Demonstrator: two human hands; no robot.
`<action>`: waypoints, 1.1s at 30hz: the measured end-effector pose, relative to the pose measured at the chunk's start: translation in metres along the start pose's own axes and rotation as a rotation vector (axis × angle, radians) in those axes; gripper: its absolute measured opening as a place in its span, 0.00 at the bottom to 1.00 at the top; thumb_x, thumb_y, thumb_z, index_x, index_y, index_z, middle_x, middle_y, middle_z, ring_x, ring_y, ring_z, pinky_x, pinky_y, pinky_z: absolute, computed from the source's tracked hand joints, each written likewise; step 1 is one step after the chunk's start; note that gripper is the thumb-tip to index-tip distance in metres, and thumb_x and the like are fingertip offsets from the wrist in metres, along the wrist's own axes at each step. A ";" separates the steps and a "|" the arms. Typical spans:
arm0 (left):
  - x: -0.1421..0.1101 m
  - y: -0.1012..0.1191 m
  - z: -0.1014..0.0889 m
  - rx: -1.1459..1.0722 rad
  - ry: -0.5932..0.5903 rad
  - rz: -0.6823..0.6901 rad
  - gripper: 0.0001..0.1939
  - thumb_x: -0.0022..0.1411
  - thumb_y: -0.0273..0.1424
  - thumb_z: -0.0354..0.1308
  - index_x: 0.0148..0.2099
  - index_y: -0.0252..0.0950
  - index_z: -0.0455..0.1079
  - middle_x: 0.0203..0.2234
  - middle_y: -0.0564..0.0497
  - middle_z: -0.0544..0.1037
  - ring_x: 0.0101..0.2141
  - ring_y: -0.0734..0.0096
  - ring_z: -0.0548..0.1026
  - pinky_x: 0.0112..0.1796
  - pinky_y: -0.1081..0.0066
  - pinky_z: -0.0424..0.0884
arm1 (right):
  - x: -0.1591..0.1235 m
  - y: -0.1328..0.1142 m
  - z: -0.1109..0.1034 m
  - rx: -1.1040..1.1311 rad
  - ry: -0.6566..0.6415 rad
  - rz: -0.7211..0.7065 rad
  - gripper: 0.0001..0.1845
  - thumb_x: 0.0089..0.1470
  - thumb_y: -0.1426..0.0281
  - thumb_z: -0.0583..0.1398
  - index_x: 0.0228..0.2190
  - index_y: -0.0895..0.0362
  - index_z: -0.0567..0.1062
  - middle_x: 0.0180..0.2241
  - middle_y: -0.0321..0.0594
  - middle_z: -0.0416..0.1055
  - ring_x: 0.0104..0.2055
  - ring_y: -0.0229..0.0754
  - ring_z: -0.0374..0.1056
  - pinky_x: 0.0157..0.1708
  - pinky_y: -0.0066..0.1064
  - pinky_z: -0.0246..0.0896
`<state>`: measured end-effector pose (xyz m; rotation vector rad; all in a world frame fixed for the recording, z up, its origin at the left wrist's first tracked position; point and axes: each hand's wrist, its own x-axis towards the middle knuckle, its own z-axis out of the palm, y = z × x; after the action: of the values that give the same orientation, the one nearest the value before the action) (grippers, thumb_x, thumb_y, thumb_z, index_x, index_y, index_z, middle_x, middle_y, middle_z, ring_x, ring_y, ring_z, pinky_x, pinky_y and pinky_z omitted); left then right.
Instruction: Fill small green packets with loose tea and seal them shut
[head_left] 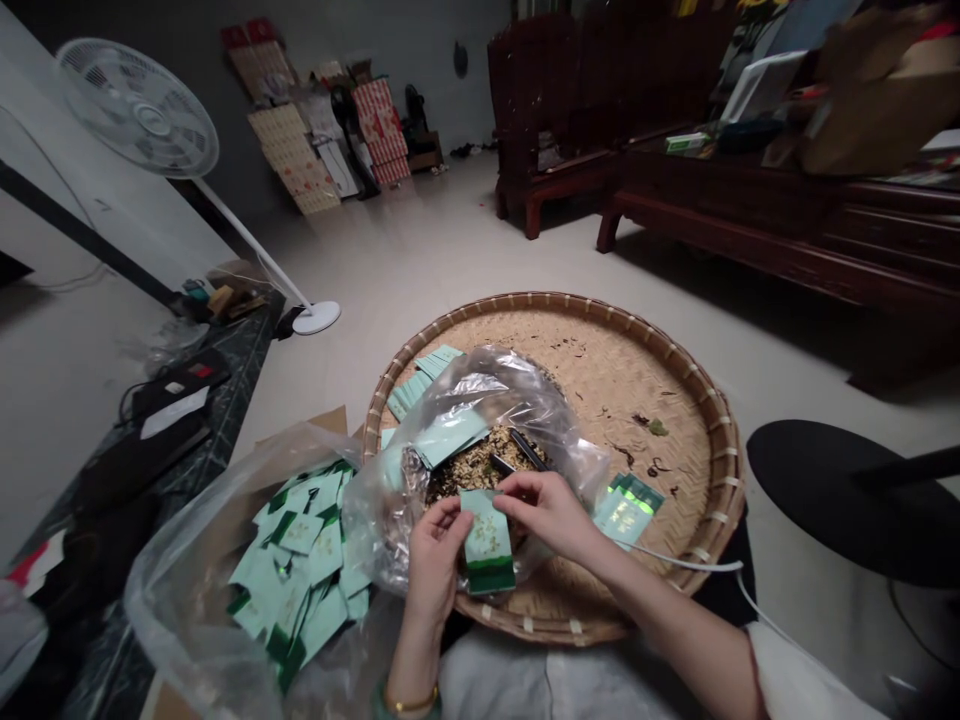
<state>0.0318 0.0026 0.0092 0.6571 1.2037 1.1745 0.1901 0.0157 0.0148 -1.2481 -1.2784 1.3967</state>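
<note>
Two hands, the left hand (435,565) and the right hand (544,515), pinching one pale green foil sachet (487,540) upright by its sides, over a woven bamboo tray (637,400). Just behind, a clear plastic bag (480,385), its mouth folded back, leaving dried tea leaves (469,470) within reach. Off to the left, many more sachets (292,565), heaped in a second plastic bag (187,600), apart from the leaves.

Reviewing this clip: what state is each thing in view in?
Left hand, pinching the packet.
Right hand, pinching the packet.
Mint-green packet, upright between the hands.
Clear plastic bag, open, holding loose dried leaves.
Woven bamboo tray, flat on the floor, strewn with leaf bits.
Pedestal fan, upright.
</note>
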 end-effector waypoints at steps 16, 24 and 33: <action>-0.009 -0.003 0.004 -0.016 0.024 -0.040 0.18 0.39 0.39 0.72 0.25 0.30 0.72 0.18 0.54 0.75 0.20 0.77 0.70 0.23 0.78 0.67 | -0.002 0.011 0.000 -0.146 -0.059 -0.066 0.20 0.48 0.58 0.62 0.16 0.60 0.73 0.15 0.32 0.64 0.21 0.33 0.58 0.22 0.24 0.51; -0.013 -0.008 0.008 0.036 -0.121 -0.250 0.24 0.35 0.36 0.74 0.35 0.28 0.73 0.25 0.46 0.80 0.25 0.68 0.77 0.27 0.73 0.71 | -0.001 0.003 -0.010 -0.482 -0.015 -0.286 0.13 0.56 0.65 0.59 0.23 0.57 0.76 0.25 0.38 0.72 0.32 0.40 0.66 0.35 0.29 0.60; -0.010 -0.005 0.011 -0.067 -0.021 -0.292 0.28 0.34 0.35 0.74 0.39 0.28 0.73 0.36 0.39 0.81 0.29 0.60 0.80 0.28 0.69 0.76 | 0.014 0.008 -0.028 -1.372 -0.009 -0.066 0.37 0.50 0.77 0.59 0.60 0.68 0.54 0.50 0.61 0.64 0.48 0.55 0.64 0.44 0.40 0.63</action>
<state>0.0447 -0.0064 0.0117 0.4249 1.1921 0.9559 0.2164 0.0326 0.0054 -1.9643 -2.3654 0.3000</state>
